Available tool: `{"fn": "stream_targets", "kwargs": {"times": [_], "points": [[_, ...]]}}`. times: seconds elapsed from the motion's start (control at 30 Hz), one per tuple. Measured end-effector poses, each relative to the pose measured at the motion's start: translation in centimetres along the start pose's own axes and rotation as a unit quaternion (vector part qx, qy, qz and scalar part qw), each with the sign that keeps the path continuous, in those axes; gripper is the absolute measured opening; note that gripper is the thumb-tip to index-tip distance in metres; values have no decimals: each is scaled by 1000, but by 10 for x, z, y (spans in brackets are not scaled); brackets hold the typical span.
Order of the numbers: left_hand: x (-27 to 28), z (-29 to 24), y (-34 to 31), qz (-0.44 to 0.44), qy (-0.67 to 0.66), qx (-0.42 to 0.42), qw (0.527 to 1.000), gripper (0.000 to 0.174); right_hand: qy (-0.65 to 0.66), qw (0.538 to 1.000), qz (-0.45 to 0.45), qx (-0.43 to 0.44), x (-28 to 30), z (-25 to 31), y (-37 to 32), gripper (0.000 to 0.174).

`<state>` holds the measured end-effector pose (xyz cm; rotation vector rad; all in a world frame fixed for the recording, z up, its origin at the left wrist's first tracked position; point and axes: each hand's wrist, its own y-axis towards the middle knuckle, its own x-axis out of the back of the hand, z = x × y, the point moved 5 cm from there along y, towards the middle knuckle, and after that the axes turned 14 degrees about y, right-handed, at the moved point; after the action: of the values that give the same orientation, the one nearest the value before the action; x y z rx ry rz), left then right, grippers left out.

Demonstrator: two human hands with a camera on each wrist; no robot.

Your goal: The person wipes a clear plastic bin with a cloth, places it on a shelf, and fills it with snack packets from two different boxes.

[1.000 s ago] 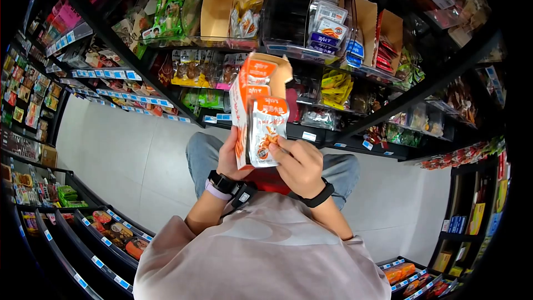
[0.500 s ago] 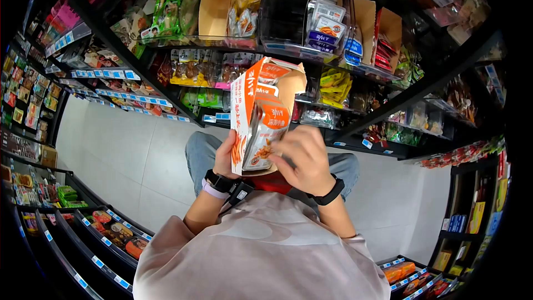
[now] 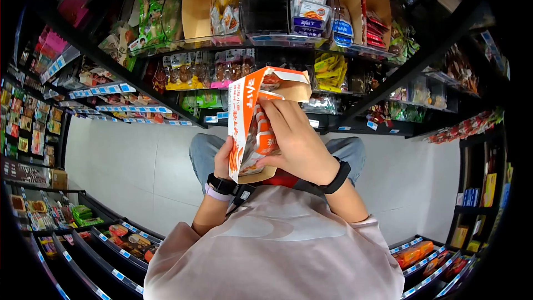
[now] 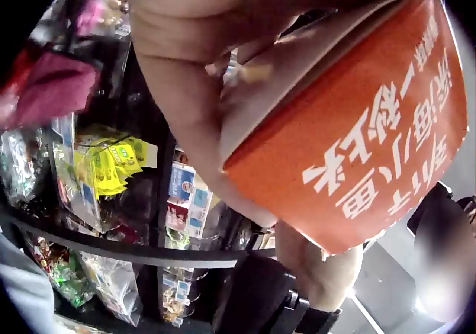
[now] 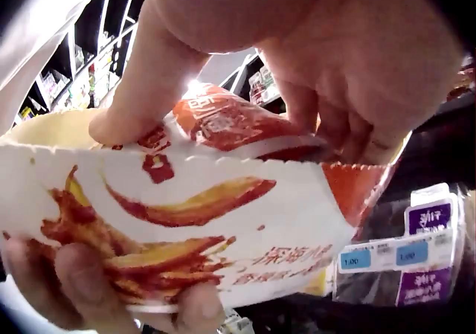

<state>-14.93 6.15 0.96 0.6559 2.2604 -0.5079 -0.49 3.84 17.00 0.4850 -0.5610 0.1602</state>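
An open-topped orange-and-white cardboard display box (image 3: 239, 125) is tilted in front of the person's lap, with a torn front edge. My left hand (image 3: 223, 158) grips its left side and underside; in the right wrist view several of its fingertips (image 5: 82, 274) curl against the printed panel (image 5: 186, 222). Inside stand orange-topped foil snack packets (image 3: 265, 136). My right hand (image 3: 302, 144) reaches into the box, thumb at the near end of the packets and fingers at their far end. The right wrist view shows the packets (image 5: 219, 118) between thumb and fingers, their lower parts hidden.
Ahead, a shelf holds purple-labelled packets (image 3: 310, 14), a box of red packets (image 3: 376, 28) and green bags (image 3: 150, 16). Yellow packets (image 3: 330, 71) hang below. Lower racks (image 3: 105, 255) stand behind on the left. Pale tiled floor (image 3: 130, 161) lies around the person.
The right hand has gone from pinching a packet's lower part at the front, through letting go, to reaching over and into the box. The box has turned and tilted; the packets sit deeper inside.
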Motion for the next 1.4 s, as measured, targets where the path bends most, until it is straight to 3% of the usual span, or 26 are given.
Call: {"fn": "stream_targets", "kwargs": {"times": [0.13,0.17,0.3,0.63,0.7,0.8,0.87,1.0,1.07,1.1,1.2,1.23,1.27,1.33,1.37,1.4], "points": [[-9,-6,-2,-19,34,-20,999,59,30,999,-28,36,-3,4,-4,82],[-15,-8,-2,-4,-1,-28,1000,57,47,998,-17,34,-2,8,-4,71],[-9,-7,-3,1,10,-37,999,57,62,997,-23,45,-4,11,-7,64],[-11,-2,-7,-7,1,-22,1000,58,2,1000,-28,14,-2,11,-4,70],[-16,-2,-7,114,-135,-38,983,65,13,999,1,41,-4,17,-4,65],[-33,-8,-11,161,-214,-44,963,68,34,994,16,101,-11,20,-11,64],[-25,-6,-11,110,-225,-22,968,70,50,994,22,94,-14,21,-14,65],[-27,-11,-12,141,-213,-63,965,72,77,994,21,72,-13,23,-13,85],[-33,-11,-11,137,-149,-55,978,73,66,998,-9,-19,-12,18,-11,103],[-31,-11,-11,130,-107,-58,984,73,50,998,-19,-19,-14,15,-11,107],[-37,-13,-13,171,-146,-56,973,72,-4,1000,15,-17,-14,21,-10,107],[-22,-11,-13,88,-84,-64,991,70,-14,1000,8,-13,-14,23,-9,99],[-21,-11,-13,87,-83,-63,991,70,-12,1000,8,-13,-14,24,-10,99],[-28,-12,-14,125,-207,-67,968,69,-28,999,16,3,-15,28,-12,85],[-23,-11,-14,104,-190,-70,974,68,-34,999,8,15,-14,31,-12,71],[-24,-11,-14,105,-190,-68,974,68,-34,999,6,13,-13,30,-11,71]]}}
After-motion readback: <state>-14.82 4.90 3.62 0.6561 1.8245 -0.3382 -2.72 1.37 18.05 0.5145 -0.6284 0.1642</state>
